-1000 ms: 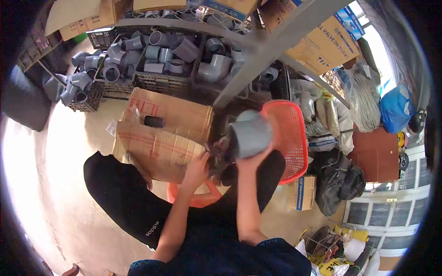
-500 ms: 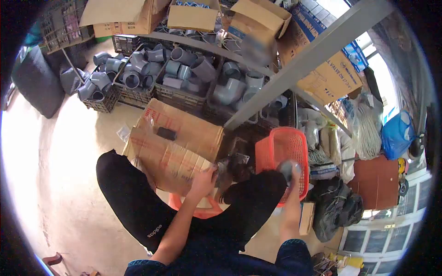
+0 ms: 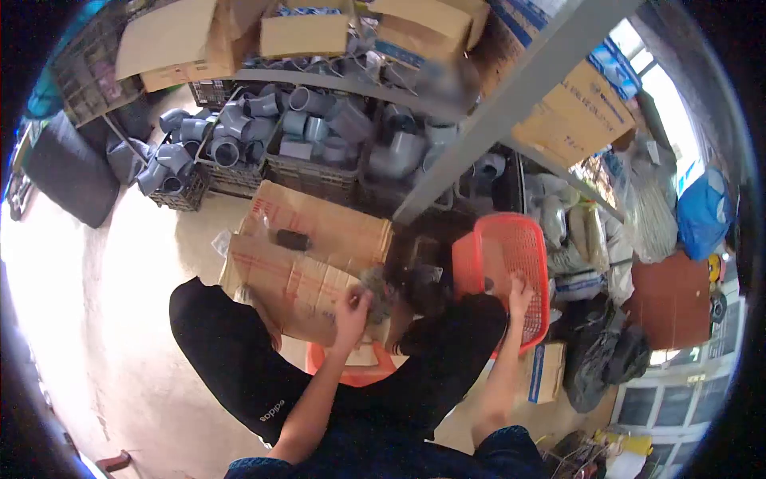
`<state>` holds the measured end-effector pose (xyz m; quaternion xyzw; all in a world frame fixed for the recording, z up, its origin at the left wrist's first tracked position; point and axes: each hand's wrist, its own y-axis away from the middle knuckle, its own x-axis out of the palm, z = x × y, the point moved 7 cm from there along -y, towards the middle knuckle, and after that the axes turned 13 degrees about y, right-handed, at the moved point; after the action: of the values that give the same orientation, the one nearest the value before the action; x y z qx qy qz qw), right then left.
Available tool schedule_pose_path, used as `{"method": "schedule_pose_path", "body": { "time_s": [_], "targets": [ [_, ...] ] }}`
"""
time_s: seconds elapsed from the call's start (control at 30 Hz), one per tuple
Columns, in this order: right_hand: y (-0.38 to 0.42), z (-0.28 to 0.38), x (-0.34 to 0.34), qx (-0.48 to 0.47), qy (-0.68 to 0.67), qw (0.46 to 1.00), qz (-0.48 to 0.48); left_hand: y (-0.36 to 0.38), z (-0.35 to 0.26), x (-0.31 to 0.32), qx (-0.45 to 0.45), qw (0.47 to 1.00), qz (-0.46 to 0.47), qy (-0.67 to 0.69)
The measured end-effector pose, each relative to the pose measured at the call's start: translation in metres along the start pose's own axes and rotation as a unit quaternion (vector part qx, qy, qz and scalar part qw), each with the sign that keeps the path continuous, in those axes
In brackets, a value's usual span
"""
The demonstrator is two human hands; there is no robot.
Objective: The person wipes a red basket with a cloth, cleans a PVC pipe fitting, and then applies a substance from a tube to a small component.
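My right hand (image 3: 520, 299) is inside the red plastic basket (image 3: 545, 279), near its right wall, with nothing visible in its loosely extended fingers. A small grey piece (image 3: 488, 283) shows in the basket beside my knee; most of it is hidden. Over the right edge of the flattened cardboard (image 3: 299, 279), my left hand (image 3: 353, 313) has its fingers curled. Whatever they hold, if anything, is too blurred to name. Just beyond them is a blurred greyish heap (image 3: 379, 289). A black block-like object (image 3: 293, 239) lies on the cardboard.
Black crates (image 3: 315, 172) full of grey pipe fittings (image 3: 349, 120) line the back. A slanted metal post (image 3: 479, 120) rises between them and the basket. Under my legs is a red plastic stool (image 3: 363, 374). Bags and a black plastic bag (image 3: 594, 375) lie to the right.
The rounded grey fitting has left my right hand, which has moved further into the basket. My left hand stays by the cardboard edge, its fingers shifted slightly. The camera view has tilted a little.
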<state>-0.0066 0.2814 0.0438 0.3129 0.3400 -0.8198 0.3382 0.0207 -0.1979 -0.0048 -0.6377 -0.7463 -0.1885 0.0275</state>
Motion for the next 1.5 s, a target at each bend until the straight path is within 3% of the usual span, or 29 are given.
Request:
{"method": "schedule_pose_path", "body": {
  "time_s": [0.03, 0.07, 0.1, 0.13, 0.17, 0.2, 0.23, 0.27, 0.33, 0.4, 0.47, 0.53, 0.63, 0.67, 0.7, 0.73, 0.8, 0.93, 1.0, 1.1, 1.23, 1.3, 1.5],
  "targets": [
    [0.022, 0.072, -0.016, 0.010, -0.098, 0.993, 0.062, 0.000, 0.001, -0.002, -0.062, 0.988, -0.050, 0.135],
    [0.045, 0.148, -0.032, 0.032, -0.192, 0.973, 0.121, 0.003, -0.009, 0.006, -0.073, 0.989, -0.043, 0.123],
    [0.063, 0.195, -0.038, -0.021, -0.101, 0.987, 0.123, 0.006, -0.026, 0.022, -0.062, 0.989, -0.012, 0.136],
    [0.088, 0.228, -0.021, 0.049, -0.211, 0.945, 0.247, 0.007, -0.041, 0.038, -0.048, 0.987, 0.019, 0.150],
    [0.112, 0.253, -0.006, 0.016, -0.203, 0.940, 0.276, 0.009, -0.047, 0.056, -0.052, 0.991, 0.065, 0.103],
    [0.133, 0.275, 0.012, -0.110, -0.101, 0.965, 0.217, 0.009, -0.061, 0.061, -0.059, 0.992, 0.069, 0.092],
    [0.155, 0.293, 0.023, 0.033, -0.218, 0.910, 0.352, 0.007, -0.078, 0.071, -0.067, 0.991, 0.103, 0.053],
    [0.163, 0.270, 0.051, 0.096, -0.328, 0.898, 0.276, -0.004, -0.087, 0.083, -0.071, 0.988, 0.137, 0.014],
    [0.174, 0.240, 0.081, 0.155, -0.374, 0.868, 0.287, -0.051, -0.088, 0.084, -0.119, 0.944, 0.276, 0.140],
    [0.176, 0.228, 0.080, 0.192, -0.385, 0.853, 0.295, -0.131, -0.064, 0.065, -0.114, 0.969, 0.216, 0.024],
    [0.178, 0.225, 0.074, 0.227, -0.394, 0.838, 0.300, -0.191, -0.066, 0.066, -0.083, 0.991, 0.099, -0.035],
    [0.180, 0.226, 0.064, 0.303, -0.377, 0.830, 0.278, -0.271, -0.016, 0.047, -0.120, 0.988, 0.052, 0.077],
    [0.178, 0.216, 0.063, 0.342, -0.451, 0.787, 0.245, -0.340, 0.038, 0.022, -0.113, 0.993, 0.018, -0.035],
    [0.178, 0.210, 0.064, 0.367, -0.477, 0.766, 0.227, -0.354, 0.042, 0.022, -0.051, 0.963, 0.044, -0.259],
    [0.173, 0.208, 0.058, 0.383, -0.509, 0.744, 0.203, -0.359, 0.045, 0.031, 0.015, 0.880, 0.070, -0.469],
    [0.174, 0.202, 0.059, 0.390, -0.508, 0.742, 0.197, -0.360, 0.057, 0.035, 0.012, 0.877, 0.078, -0.473],
    [0.176, 0.186, 0.056, 0.436, -0.543, 0.710, 0.103, -0.349, 0.056, 0.064, 0.192, 0.863, 0.182, -0.430],
    [0.196, 0.193, 0.056, 0.525, -0.521, 0.662, 0.126, -0.368, 0.037, 0.088, 0.146, 0.881, 0.149, -0.425],
    [0.198, 0.197, 0.060, 0.501, -0.521, 0.674, 0.150, -0.378, 0.007, 0.094, 0.124, 0.885, 0.062, -0.445],
    [0.198, 0.213, 0.055, 0.530, -0.515, 0.638, 0.217, -0.402, -0.011, 0.106, 0.125, 0.876, 0.001, -0.466],
    [0.185, 0.214, 0.049, 0.504, -0.512, 0.663, 0.212, -0.432, -0.008, 0.113, 0.141, 0.861, -0.008, -0.488],
    [0.180, 0.210, 0.051, 0.454, -0.511, 0.702, 0.203, -0.441, -0.005, 0.112, 0.139, 0.859, -0.009, -0.492],
    [0.187, 0.211, 0.058, 0.466, -0.499, 0.693, 0.232, -0.452, 0.014, 0.119, 0.115, 0.855, 0.060, -0.501]
  ]
}}
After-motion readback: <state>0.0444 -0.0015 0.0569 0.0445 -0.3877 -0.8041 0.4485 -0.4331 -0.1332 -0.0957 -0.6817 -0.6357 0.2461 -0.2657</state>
